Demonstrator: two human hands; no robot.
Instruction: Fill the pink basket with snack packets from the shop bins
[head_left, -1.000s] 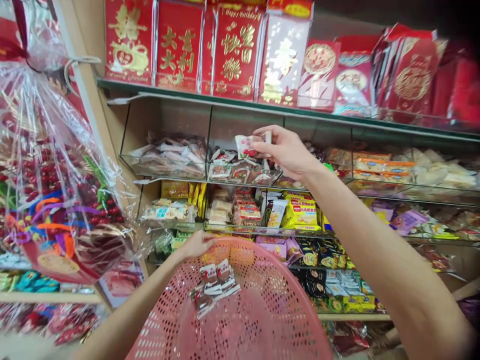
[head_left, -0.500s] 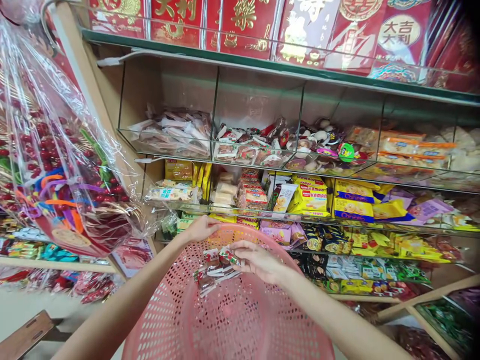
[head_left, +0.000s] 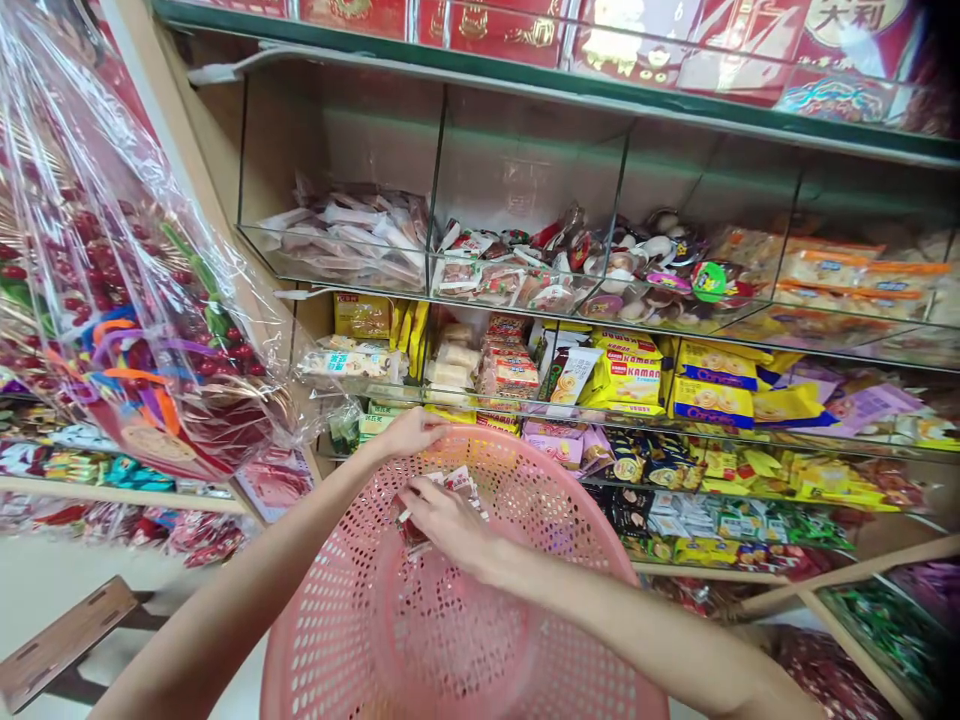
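A pink perforated plastic basket point(head_left: 469, 640) is tilted toward me against the shelves. My left hand point(head_left: 411, 433) is closed over its far rim, the thumb and fingers gripping the edge. Inside, my right hand point(head_left: 450, 525) reaches across with its fingers curled onto a small clear-wrapped snack packet point(head_left: 405, 520) that is partly covered by the hand. More small red-and-white snack packets point(head_left: 461, 482) lie just behind the right hand, against the basket's far wall. The lower part of the basket shows only its bare perforated surface.
Glass-fronted shelf compartments hold white-wrapped sticks point(head_left: 360, 235), red-and-white packets point(head_left: 499, 270), lollipop-like sweets point(head_left: 660, 265) and yellow bags point(head_left: 626, 375). Red gift envelopes point(head_left: 495, 35) stand above. A plastic-wrapped bouquet point(head_left: 150, 340) hangs at left, over a wooden stool point(head_left: 71, 635).
My right hand has moved left over the packets, from their right side. My left hand still grips the rim. The shelves sit slightly higher in view.
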